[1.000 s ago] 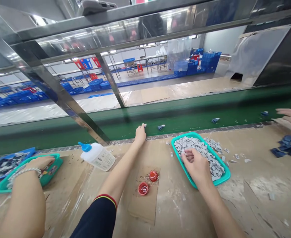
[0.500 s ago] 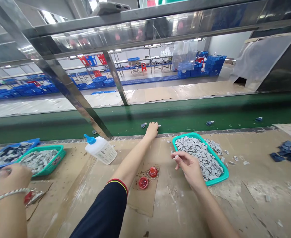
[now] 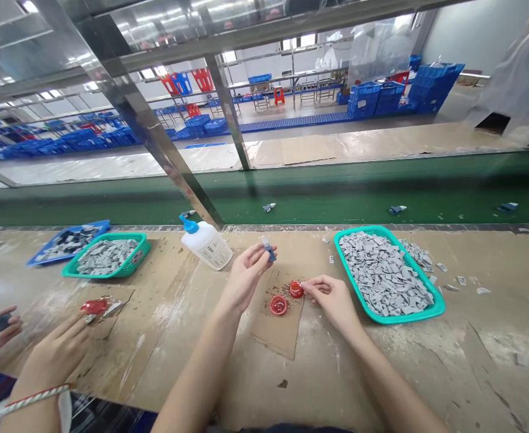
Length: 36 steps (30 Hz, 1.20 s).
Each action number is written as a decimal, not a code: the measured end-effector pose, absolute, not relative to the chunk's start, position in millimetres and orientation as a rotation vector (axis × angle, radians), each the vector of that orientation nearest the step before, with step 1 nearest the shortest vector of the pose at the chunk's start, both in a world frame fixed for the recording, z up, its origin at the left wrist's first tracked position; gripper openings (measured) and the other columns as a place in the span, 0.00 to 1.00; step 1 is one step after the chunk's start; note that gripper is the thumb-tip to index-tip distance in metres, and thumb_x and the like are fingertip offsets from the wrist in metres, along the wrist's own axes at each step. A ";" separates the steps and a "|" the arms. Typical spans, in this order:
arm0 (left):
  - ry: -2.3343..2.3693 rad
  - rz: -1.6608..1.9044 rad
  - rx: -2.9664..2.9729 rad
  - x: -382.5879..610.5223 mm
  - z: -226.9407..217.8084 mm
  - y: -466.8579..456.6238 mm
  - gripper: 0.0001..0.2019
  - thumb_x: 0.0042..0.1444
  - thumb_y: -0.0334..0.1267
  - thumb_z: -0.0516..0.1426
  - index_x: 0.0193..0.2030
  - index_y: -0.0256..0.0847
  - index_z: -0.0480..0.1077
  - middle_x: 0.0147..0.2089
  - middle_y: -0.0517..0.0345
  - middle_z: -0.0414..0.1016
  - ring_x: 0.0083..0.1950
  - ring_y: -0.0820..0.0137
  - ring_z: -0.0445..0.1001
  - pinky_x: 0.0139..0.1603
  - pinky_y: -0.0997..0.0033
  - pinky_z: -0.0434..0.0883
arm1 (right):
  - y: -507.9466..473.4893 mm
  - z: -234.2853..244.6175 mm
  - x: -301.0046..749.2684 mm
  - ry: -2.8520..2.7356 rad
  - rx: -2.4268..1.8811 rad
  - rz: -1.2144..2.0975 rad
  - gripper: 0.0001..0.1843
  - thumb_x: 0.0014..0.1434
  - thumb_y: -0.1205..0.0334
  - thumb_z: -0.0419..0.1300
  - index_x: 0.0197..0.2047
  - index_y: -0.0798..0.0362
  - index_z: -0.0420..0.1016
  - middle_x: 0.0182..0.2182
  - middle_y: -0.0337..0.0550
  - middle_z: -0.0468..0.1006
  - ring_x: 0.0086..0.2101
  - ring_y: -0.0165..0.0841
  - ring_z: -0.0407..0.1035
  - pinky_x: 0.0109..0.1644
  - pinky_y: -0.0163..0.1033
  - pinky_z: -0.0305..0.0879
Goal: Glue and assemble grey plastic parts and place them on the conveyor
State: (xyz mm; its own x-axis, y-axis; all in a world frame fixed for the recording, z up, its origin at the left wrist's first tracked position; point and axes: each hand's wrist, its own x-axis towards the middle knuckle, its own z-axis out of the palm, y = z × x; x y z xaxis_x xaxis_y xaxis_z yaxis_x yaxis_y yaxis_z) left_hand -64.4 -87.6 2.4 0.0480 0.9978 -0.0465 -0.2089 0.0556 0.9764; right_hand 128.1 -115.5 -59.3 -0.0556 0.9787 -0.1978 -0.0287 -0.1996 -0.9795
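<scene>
The left grip (image 3: 245,278) pinched a small grey part (image 3: 269,249), while the right grip (image 3: 332,299), pressed together, lay just beside a small red cup (image 3: 296,289).

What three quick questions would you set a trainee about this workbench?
1. True or false: the white plastic squeeze bottle with the blue nozzle stands on the green conveyor belt.
2. Which hand holds a small blue-and-grey part up in its fingertips?
3. What fills the teal basket beside the right hand: A. red cups, B. grey pieces, C. blue crates?

Key: 1. False. 2. The left hand. 3. B, grey pieces.
</scene>
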 end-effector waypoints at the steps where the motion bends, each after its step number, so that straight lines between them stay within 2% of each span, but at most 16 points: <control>1: 1.065 1.258 0.964 -67.0 2.0 -98.6 0.19 0.51 0.38 0.62 0.50 0.39 0.69 0.51 0.48 0.73 0.51 0.65 0.72 0.53 0.67 0.67 | -115.4 -59.5 127.3 -1.132 -1.297 1.408 0.18 0.47 0.48 0.65 0.29 0.57 0.75 0.25 0.47 0.78 0.27 0.35 0.70 0.28 0.36 0.66; 6: 1.219 1.408 0.754 -65.8 -12.1 -127.6 0.17 0.43 0.35 0.66 0.42 0.39 0.71 0.42 0.53 0.78 0.43 0.69 0.76 0.45 0.74 0.71 | -116.0 -63.5 123.5 -1.197 -1.282 1.391 0.19 0.48 0.47 0.64 0.29 0.57 0.76 0.26 0.48 0.79 0.28 0.35 0.71 0.30 0.37 0.65; 12: 1.303 1.440 0.714 -56.1 -25.8 -140.1 0.16 0.39 0.34 0.68 0.38 0.36 0.73 0.41 0.49 0.79 0.42 0.66 0.78 0.48 0.68 0.72 | -115.9 -60.0 125.4 -1.200 -1.291 1.380 0.19 0.48 0.47 0.64 0.29 0.57 0.76 0.26 0.49 0.79 0.28 0.36 0.71 0.31 0.38 0.66; 16: 1.311 1.417 0.765 -47.1 -29.1 -144.4 0.16 0.39 0.33 0.68 0.37 0.35 0.73 0.41 0.48 0.79 0.42 0.61 0.78 0.48 0.63 0.73 | -118.5 -45.4 129.5 -1.138 -1.213 1.454 0.17 0.49 0.49 0.64 0.30 0.57 0.75 0.27 0.47 0.79 0.28 0.34 0.70 0.29 0.35 0.64; 27: 1.240 1.375 0.778 -22.0 -19.9 -147.8 0.14 0.37 0.29 0.68 0.34 0.36 0.74 0.36 0.51 0.81 0.39 0.61 0.79 0.42 0.66 0.76 | -126.6 -27.4 125.7 -1.171 -1.112 1.586 0.17 0.49 0.49 0.65 0.30 0.56 0.75 0.25 0.43 0.77 0.26 0.31 0.68 0.28 0.34 0.62; 33: 1.307 1.296 0.888 -17.2 -22.2 -148.9 0.12 0.37 0.31 0.68 0.33 0.38 0.78 0.36 0.52 0.81 0.37 0.60 0.79 0.42 0.64 0.78 | -124.3 -35.7 131.0 -1.234 -1.124 1.703 0.19 0.49 0.45 0.62 0.31 0.53 0.69 0.20 0.36 0.72 0.20 0.26 0.61 0.20 0.30 0.57; 36: 1.309 1.244 0.982 -17.7 -24.2 -148.0 0.11 0.39 0.32 0.67 0.33 0.39 0.79 0.37 0.53 0.81 0.39 0.59 0.79 0.42 0.64 0.78 | -124.1 -37.1 134.3 -1.237 -1.134 1.773 0.20 0.49 0.43 0.62 0.34 0.51 0.66 0.22 0.36 0.73 0.21 0.27 0.62 0.19 0.29 0.56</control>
